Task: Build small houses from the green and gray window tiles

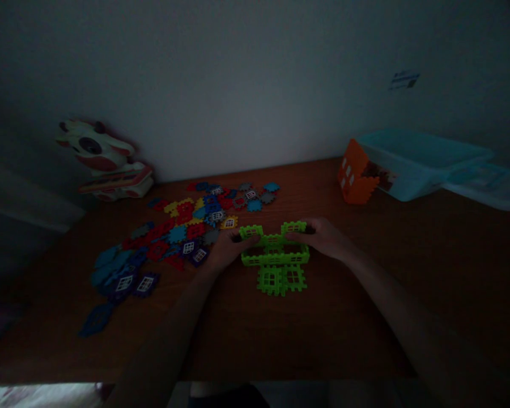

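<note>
Both hands grip a lime-green structure of interlocking plastic panels (275, 259), box-like and open on top, with window cutouts. My left hand (230, 249) is closed on its left end, the thumb lying over the inner side. At the opposite end my right hand (323, 237) pinches the taller right panel, fingers behind it partly hidden. Two tall panels rise at the back corners with a lower stretch between them. In front of the structure, loose green window panels (280, 280) lie on the wooden table, some overlapping.
Loose red, blue, yellow, grey and purple panels (177, 233) spread over the table's left half. An orange panel building (355, 174) stands at the back right beside a pale blue plastic bin (425, 161). A cow-shaped toy keyboard (110, 164) sits back left against the wall.
</note>
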Demonstrator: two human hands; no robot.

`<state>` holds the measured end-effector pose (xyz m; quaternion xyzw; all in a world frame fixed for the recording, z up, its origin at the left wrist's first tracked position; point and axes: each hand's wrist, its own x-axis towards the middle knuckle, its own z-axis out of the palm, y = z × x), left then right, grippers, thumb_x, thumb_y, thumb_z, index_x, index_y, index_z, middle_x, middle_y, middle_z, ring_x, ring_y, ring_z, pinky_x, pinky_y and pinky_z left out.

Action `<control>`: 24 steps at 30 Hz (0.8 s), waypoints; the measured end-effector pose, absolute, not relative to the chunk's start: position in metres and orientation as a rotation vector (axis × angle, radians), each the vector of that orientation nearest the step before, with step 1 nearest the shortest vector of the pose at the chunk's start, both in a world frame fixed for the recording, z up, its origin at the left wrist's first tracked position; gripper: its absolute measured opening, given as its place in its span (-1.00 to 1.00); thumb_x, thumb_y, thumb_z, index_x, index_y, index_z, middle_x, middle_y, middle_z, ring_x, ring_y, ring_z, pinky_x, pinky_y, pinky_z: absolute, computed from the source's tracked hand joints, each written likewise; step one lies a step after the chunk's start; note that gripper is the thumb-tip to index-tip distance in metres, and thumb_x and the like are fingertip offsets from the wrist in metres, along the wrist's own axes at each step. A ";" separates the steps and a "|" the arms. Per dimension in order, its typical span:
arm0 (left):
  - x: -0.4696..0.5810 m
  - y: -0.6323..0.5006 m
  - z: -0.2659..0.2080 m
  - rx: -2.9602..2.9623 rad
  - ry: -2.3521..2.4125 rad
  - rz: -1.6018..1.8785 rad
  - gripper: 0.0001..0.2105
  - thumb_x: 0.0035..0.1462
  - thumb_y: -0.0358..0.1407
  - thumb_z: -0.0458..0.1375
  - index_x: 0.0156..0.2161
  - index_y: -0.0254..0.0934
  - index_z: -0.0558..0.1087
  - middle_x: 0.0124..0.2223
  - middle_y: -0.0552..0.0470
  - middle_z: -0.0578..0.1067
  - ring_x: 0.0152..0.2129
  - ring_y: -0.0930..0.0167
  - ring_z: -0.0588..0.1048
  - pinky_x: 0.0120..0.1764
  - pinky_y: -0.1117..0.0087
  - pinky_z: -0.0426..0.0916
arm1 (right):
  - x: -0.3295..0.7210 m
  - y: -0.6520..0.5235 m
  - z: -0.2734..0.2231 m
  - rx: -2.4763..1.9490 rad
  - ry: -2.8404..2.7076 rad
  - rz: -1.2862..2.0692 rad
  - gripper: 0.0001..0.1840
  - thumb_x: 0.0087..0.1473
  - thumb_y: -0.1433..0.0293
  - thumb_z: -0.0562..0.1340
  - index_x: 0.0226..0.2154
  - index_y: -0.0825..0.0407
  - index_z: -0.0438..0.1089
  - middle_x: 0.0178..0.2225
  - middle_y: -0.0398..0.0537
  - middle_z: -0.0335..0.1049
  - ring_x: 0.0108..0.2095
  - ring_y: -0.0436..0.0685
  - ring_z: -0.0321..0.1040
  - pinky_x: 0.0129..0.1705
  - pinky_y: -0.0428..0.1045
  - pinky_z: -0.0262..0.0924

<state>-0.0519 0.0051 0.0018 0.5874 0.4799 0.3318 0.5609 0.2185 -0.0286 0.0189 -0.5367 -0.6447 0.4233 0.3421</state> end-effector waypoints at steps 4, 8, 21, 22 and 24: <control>-0.052 0.006 0.002 1.415 1.146 0.769 -0.60 -0.23 0.03 0.45 -0.35 -0.23 0.65 -0.35 0.00 0.65 -0.45 0.32 0.58 -0.33 0.35 0.45 | 0.219 -0.029 0.020 -1.408 -1.653 1.147 -0.67 0.00 0.04 0.40 -0.34 -0.05 0.59 -0.35 -0.04 0.61 -0.34 0.22 0.50 -0.32 0.06 0.32; -0.052 0.005 0.003 1.423 1.145 0.761 -0.60 -0.20 0.03 0.44 -0.33 -0.23 0.65 -0.34 -0.01 0.66 -0.44 0.32 0.58 -0.33 0.36 0.45 | 0.217 -0.029 0.018 -1.368 -1.570 1.267 -0.67 -0.03 0.05 0.42 -0.30 -0.08 0.59 -0.25 -0.03 0.63 -0.26 0.26 0.53 -0.21 0.10 0.35; -0.051 0.006 -0.002 1.334 1.138 0.827 -0.56 -0.18 0.05 0.43 -0.29 -0.25 0.63 -0.28 -0.02 0.67 -0.39 0.30 0.61 -0.28 0.32 0.48 | 0.205 -0.029 0.010 -1.188 -1.277 1.465 -0.68 -0.08 0.16 0.43 -0.23 -0.09 0.56 -0.11 -0.06 0.61 -0.15 0.21 0.53 -0.04 0.13 0.37; -0.051 0.006 0.000 1.316 1.138 0.834 -0.56 -0.20 0.05 0.44 -0.29 -0.26 0.63 -0.28 -0.02 0.67 -0.39 0.29 0.61 -0.28 0.32 0.49 | 0.206 -0.029 0.009 -1.184 -1.269 1.437 -0.68 -0.07 0.18 0.42 -0.22 -0.09 0.55 -0.11 -0.06 0.61 -0.14 0.20 0.53 -0.03 0.12 0.35; -0.052 0.005 0.003 1.288 1.134 0.852 -0.55 -0.23 0.03 0.45 -0.29 -0.27 0.63 -0.28 -0.02 0.67 -0.38 0.28 0.61 -0.26 0.31 0.49 | 0.207 -0.027 0.009 -1.189 -1.260 1.400 -0.70 -0.06 0.21 0.38 -0.21 -0.07 0.55 -0.13 -0.07 0.61 -0.13 0.20 0.52 -0.03 0.11 0.33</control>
